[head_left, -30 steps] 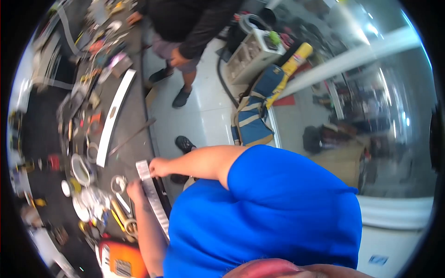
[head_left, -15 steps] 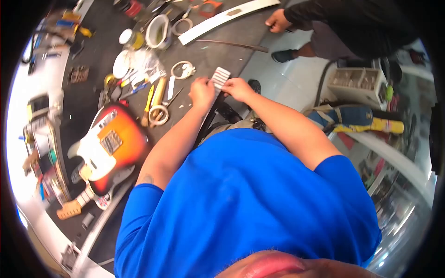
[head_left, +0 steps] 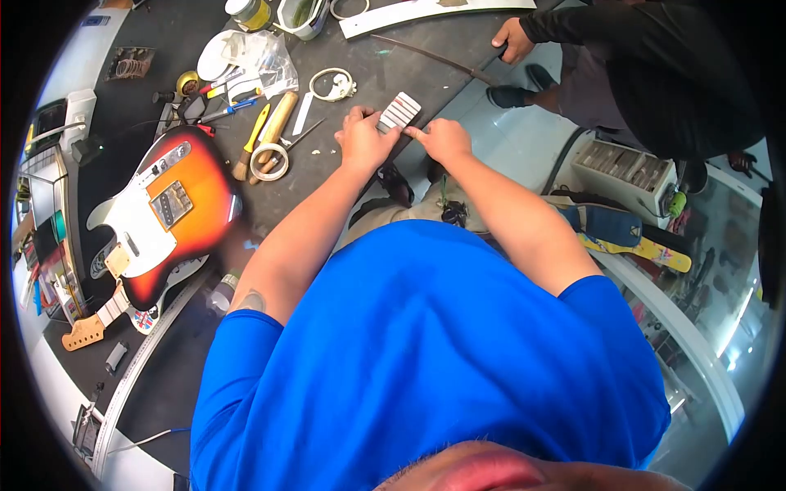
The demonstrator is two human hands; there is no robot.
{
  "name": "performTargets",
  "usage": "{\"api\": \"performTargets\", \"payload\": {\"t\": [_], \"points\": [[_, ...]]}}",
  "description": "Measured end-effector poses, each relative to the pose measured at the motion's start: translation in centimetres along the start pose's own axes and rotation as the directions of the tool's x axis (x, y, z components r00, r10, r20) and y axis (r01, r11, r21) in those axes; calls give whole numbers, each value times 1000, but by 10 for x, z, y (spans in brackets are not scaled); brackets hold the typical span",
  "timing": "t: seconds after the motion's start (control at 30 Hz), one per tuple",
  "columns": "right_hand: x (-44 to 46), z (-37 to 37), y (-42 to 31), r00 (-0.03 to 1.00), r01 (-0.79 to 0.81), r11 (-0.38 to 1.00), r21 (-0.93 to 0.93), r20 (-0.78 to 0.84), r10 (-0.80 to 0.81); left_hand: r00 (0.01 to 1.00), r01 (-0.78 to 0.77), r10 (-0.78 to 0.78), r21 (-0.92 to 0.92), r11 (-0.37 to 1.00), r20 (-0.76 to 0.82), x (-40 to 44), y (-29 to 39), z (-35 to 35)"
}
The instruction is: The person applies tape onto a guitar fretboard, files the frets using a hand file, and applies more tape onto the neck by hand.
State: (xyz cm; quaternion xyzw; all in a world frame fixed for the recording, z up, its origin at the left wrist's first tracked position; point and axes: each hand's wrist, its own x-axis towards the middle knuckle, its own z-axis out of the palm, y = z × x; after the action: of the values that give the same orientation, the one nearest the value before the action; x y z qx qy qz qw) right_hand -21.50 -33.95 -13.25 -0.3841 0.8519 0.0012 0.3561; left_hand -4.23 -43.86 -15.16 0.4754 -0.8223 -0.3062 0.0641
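A small flat rectangular piece (head_left: 400,111), whitish with dark reddish stripes, is tilted up at the workbench's front edge. My left hand (head_left: 365,141) grips it from the left, fingers closed along its side. At its lower right corner is my right hand (head_left: 446,141), fingers curled and the thumb stretched toward the piece. Whether those fingers pinch anything is hidden. Just left of my left hand lie a thin white strip (head_left: 303,114) and a slim pointed tool (head_left: 306,132). A ring-shaped clamp (head_left: 332,84) rests farther back.
A sunburst electric guitar (head_left: 205,196) lies at left. Nearby are a yellow-handled brush (head_left: 250,147), a tape roll (head_left: 270,162) and a plastic bag (head_left: 266,61). A long white curved strip (head_left: 426,15) lies at the back. Another person's hand (head_left: 513,41) is at the far edge.
The view has shifted, so bench items sit higher and the guitar farther left. My right hand has slid from the striped piece's side to its lower corner. My left still grips it.
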Motion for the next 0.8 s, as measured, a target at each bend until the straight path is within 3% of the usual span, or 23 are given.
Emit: {"api": "performTargets", "payload": {"t": [0.1, 0.2, 0.3, 0.4, 0.57, 0.63, 0.8], "points": [[11, 9, 11, 996, 55, 995, 88, 59, -61, 999, 33, -33, 13, 999, 10, -3, 12, -2], [27, 49, 56, 989, 118, 942, 315, 45, -139, 1000, -26, 26, 55, 998, -9, -2, 7, 3], [6, 52, 101, 989, 141, 963, 231, 19, -149, 997, -78, 71, 178, 981, 43, -2, 22, -14], [-15, 46, 160, 990, 97, 989, 115, 92, -108, 997, -48, 33, 232, 971, 67, -1, 37, -16], [-40, 45, 258, 995, 70, 997, -15, 72, -69, 998, -11, -2, 217, 976, 61, -8, 41, -11], [-45, 14, 268, 973, 29, 999, -13, 231, -25, 999, 22, -28, 219, 976, 24, -5, 47, -10], [-37, -41, 299, 982, 1, 992, 126, 188, -25, 977, 200, -211, 241, 950, 22, -3, 64, -10]]}}
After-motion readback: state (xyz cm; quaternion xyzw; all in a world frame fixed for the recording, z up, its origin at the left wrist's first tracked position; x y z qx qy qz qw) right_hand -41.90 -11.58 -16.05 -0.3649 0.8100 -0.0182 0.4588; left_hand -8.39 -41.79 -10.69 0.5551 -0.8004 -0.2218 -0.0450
